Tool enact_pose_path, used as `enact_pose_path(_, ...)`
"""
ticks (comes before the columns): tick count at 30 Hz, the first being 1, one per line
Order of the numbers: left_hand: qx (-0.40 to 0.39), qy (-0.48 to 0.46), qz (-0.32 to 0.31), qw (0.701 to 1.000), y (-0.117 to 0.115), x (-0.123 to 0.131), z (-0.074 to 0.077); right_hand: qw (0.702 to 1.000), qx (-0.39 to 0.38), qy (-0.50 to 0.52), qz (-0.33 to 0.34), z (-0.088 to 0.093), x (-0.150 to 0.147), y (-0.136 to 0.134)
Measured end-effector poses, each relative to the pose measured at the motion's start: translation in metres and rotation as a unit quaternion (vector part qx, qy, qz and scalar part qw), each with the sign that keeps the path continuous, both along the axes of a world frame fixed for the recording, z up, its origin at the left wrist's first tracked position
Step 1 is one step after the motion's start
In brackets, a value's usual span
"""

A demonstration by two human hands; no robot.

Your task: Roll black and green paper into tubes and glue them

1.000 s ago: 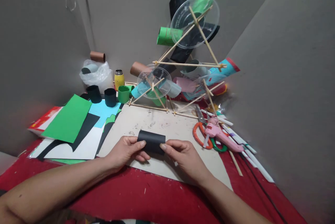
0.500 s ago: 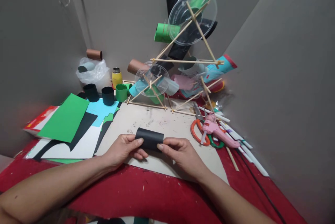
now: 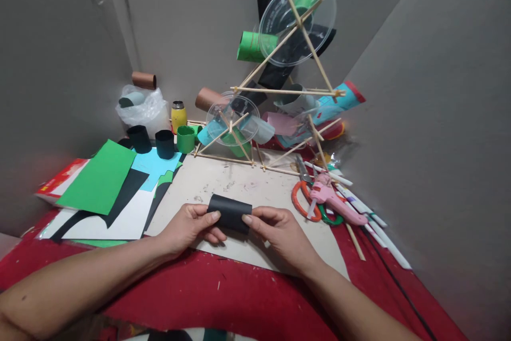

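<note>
Your right hand (image 3: 275, 229) has edged its thumb up the black tube (image 3: 230, 213). It and your left hand (image 3: 194, 228) pinch opposite ends over the board (image 3: 255, 179), toward its near edge.

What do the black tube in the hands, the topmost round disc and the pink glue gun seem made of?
Black tube: probably paper or thin card, matte; it looks dull and curved like a rolled sheet.
Round disc: likely clear, glossy plastic; things behind show through.
Pink glue gun: probably hard plastic, fairly smooth; its even colour and moulded shape suggest it.
</note>
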State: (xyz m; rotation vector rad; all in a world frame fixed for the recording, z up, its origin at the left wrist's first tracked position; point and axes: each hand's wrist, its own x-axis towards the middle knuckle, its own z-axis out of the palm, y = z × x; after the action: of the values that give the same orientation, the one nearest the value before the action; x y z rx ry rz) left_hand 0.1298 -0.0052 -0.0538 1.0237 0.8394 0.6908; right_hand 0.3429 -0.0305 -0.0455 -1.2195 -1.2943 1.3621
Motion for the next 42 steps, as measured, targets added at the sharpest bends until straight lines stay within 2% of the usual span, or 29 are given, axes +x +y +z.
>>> enact_pose_path(8, 0.015, -0.005, -0.005, 1.000, -0.001, -0.001, 0.001, 0.996, -0.026, 0.076, -0.034, -0.003, 0.003, 0.004)
enact_pose_path(13, 0.061, 0.001, 0.082, 0.995, 0.004, -0.004, 0.005, 0.972, -0.076, 0.209, -0.072, -0.002, 0.011, 0.012)
enact_pose_path(16, 0.102, 0.007, 0.138, 0.985, 0.008, -0.006, 0.008, 0.958, -0.080, 0.266, -0.073, 0.001, 0.016, 0.018)
enact_pose_path(18, 0.120, 0.015, 0.152, 0.981, 0.010, -0.007, 0.009, 0.946, -0.079, 0.307, -0.069, 0.001, 0.020, 0.021)
enact_pose_path(29, 0.133, 0.009, 0.102, 0.986, 0.013, -0.006, -0.005, 0.900, -0.045, 0.432, -0.041, -0.002, 0.033, 0.018)
enact_pose_path(37, 0.120, 0.023, 0.087, 0.989, 0.016, -0.005, -0.008, 0.868, -0.020, 0.495, -0.034, 0.010, 0.035, 0.009)
enact_pose_path(42, 0.121, 0.029, 0.071, 0.990, 0.017, -0.006, -0.013, 0.856, -0.013, 0.515, -0.036, 0.011, 0.039, 0.009)
